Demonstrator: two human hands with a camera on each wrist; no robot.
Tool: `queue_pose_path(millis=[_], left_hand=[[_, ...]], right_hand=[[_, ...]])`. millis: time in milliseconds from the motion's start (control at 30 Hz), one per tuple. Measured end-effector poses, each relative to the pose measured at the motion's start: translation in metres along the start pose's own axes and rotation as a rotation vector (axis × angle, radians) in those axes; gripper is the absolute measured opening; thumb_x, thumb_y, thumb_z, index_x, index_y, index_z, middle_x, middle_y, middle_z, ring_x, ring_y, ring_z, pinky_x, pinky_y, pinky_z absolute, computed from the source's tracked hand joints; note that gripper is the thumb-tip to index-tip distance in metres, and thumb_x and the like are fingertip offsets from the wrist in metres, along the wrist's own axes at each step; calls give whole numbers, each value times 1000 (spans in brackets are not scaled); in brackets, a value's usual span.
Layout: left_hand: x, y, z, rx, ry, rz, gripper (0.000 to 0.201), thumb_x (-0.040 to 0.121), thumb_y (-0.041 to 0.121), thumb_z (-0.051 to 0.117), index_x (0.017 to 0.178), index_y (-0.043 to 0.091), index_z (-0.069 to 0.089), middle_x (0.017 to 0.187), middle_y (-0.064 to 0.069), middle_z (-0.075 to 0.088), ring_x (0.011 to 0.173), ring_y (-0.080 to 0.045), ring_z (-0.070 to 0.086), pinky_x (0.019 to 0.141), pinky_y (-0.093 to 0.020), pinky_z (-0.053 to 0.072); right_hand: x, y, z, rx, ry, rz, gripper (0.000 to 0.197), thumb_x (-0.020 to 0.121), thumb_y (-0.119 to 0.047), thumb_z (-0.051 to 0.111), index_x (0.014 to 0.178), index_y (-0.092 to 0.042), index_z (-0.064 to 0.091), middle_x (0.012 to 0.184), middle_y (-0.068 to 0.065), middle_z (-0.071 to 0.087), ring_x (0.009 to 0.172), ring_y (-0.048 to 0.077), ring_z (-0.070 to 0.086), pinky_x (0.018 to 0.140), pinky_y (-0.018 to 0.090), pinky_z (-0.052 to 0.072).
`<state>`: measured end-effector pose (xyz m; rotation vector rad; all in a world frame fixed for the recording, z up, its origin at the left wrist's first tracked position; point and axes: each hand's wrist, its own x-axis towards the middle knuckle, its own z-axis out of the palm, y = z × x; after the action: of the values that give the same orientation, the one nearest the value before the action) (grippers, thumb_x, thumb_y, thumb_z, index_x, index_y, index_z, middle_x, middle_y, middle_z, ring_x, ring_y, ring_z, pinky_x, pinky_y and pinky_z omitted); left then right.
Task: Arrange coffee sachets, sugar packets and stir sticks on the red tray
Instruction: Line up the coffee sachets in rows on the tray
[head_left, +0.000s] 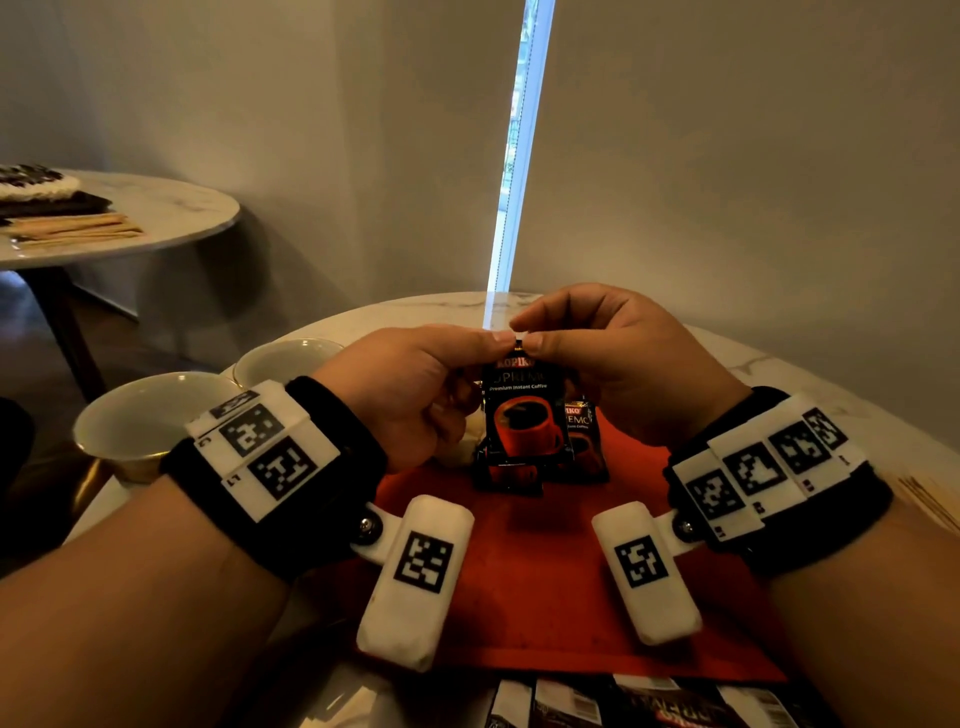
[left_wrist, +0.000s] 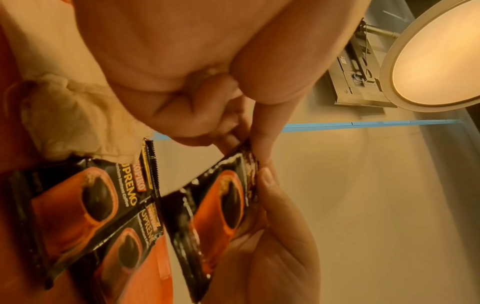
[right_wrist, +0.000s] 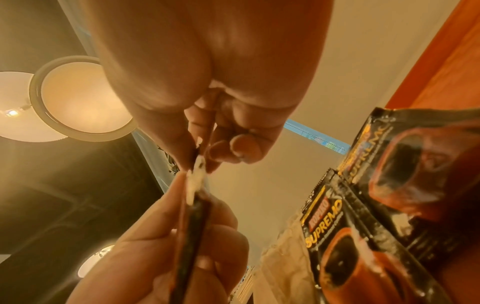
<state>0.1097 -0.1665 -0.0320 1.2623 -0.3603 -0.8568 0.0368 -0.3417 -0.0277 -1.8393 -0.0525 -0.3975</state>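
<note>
Both my hands hold one black coffee sachet upright over the far part of the red tray. My left hand pinches its top edge from the left, and my right hand pinches the same edge from the right. In the left wrist view the held sachet hangs from my fingertips. The right wrist view shows this sachet edge-on. Two more sachets sit on the tray behind it. Sticks that look wooden lie at the table's right edge.
Two pale cups stand left of the tray. A crumpled cream packet lies beside the sachets. More sachets line the table's near edge. A second round table stands at the far left.
</note>
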Motion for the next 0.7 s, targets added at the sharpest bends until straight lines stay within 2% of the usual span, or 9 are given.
queue_pose_path(millis=[100,133,167,200,267,367,467,600,700], left_hand=[[0,0,1,-10,13,-15,20,71,26,70,86,16,61,63,5,50,46,-4,35,39,-11,20],[0,1,1,-28,13,-30,17,76,26,69,86,16,60,62,5,51,46,-3,36,40,-10,20],[0,2,2,-51,14,-46,14,82,28,67,85,17,59,62,6,53,46,-3,37,40,-10,20],[1,4,1,-75,23,-63,14,87,31,65,87,18,59,63,7,55,48,-2,37,41,-9,20],[1,6,0,-112,59,-85,18,91,36,62,90,18,61,65,7,56,53,-2,37,42,-10,23],[0,8,0,-117,90,-90,20,92,38,58,92,18,62,68,6,53,56,-4,38,44,-13,28],[-2,9,1,-103,107,-91,20,92,38,57,95,19,63,68,5,55,56,-5,40,44,-14,28],[-2,8,2,-103,113,-97,19,92,37,57,94,19,63,70,5,55,56,-5,41,42,-13,28],[-2,8,2,-95,117,-97,19,92,36,57,94,18,63,70,5,55,57,-5,41,42,-13,29]], right_hand=[[1,0,-2,2,-35,21,16,77,-13,71,82,-25,79,94,11,75,95,36,70,95,63,52],[2,1,-4,-10,-33,26,16,77,-12,70,81,-24,79,92,11,75,92,35,70,91,59,54],[2,0,-6,-27,-23,35,16,79,-9,70,80,-23,78,89,11,74,86,33,69,81,52,57],[3,-1,-9,-44,-3,58,18,83,-5,69,81,-20,77,84,10,73,77,27,69,67,41,58],[4,-2,-15,-97,41,162,20,88,4,64,85,-13,74,75,7,70,58,15,61,49,26,45],[4,-1,-27,-316,72,348,21,89,0,65,84,-15,77,66,0,68,56,12,51,47,26,35],[5,2,-34,-355,113,426,22,87,0,66,78,-16,79,61,0,66,55,14,45,47,24,30],[3,8,-34,-378,83,519,22,85,3,66,77,-12,79,61,6,63,50,15,44,44,23,31],[2,8,-33,-448,54,554,19,85,1,67,80,-12,79,64,5,65,53,16,48,44,22,33]])
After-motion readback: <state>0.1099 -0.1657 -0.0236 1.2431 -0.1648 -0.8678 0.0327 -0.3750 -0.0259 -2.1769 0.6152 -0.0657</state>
